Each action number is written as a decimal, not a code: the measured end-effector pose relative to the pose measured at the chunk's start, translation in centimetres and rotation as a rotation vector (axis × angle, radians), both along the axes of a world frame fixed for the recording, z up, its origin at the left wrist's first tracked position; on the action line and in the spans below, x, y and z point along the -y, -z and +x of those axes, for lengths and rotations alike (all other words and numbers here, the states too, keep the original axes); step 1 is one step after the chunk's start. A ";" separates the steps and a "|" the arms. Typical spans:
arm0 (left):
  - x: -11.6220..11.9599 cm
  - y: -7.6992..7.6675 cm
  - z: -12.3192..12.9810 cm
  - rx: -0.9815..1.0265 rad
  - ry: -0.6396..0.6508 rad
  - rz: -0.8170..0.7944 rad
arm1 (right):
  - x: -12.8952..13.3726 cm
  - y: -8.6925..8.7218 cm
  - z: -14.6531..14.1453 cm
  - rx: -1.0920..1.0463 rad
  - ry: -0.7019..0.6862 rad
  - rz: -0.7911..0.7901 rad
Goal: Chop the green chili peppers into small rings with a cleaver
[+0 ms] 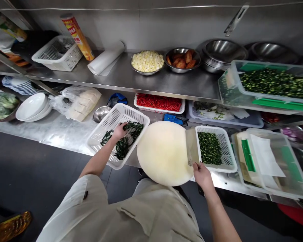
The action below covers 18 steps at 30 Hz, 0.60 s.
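My left hand (119,131) reaches into a white perforated basket (111,118), its fingers curled around some of the long dark green chili peppers (122,148) scattered inside. The fingertips are partly hidden among them. In my right hand (203,176) is the handle of a cleaver (192,146), its broad blade upright at the right edge of a round, pale chopping board (164,153). No food lies on the board. Right beside the blade stands a second white basket (228,148), partly filled with chopped green peppers (209,148).
Behind the board are a tray of red chilies (159,102) and a blue cloth (174,119). The steel shelf (111,82) above carries bowls of diced food (147,61) and browned pieces (181,61). Clear plastic bins (293,168) stand at right; white bowls (32,107) at left.
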<state>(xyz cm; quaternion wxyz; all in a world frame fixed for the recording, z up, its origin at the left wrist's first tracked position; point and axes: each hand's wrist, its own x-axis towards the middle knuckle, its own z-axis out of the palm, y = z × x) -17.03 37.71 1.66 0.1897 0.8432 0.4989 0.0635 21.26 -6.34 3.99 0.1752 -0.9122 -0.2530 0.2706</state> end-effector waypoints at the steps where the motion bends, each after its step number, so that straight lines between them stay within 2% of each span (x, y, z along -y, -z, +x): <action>1: 0.4 -1.1 -0.5 0.030 -0.026 0.026 | 0.0 0.0 0.0 -0.008 0.004 0.020; 5: 2.6 -5.7 -0.6 0.111 -0.050 0.126 | -0.2 -1.0 0.4 -0.072 0.003 0.073; 7: 4.2 -7.5 1.1 0.146 -0.014 0.155 | -0.4 -1.7 0.9 -0.118 -0.021 0.089; 9: 6.4 -8.4 4.1 0.187 0.051 0.150 | -0.6 -2.2 1.4 -0.177 -0.040 0.092; 12: 11.2 -7.9 10.1 0.242 0.160 0.081 | -0.7 -2.6 2.0 -0.235 -0.087 0.130; 15: 16.7 -6.1 16.2 0.256 0.245 -0.031 | -0.4 -2.6 2.3 -0.252 -0.169 0.172; 18: 21.2 -4.8 20.3 0.188 0.335 -0.085 | 0.4 -2.6 2.8 -0.262 -0.283 0.205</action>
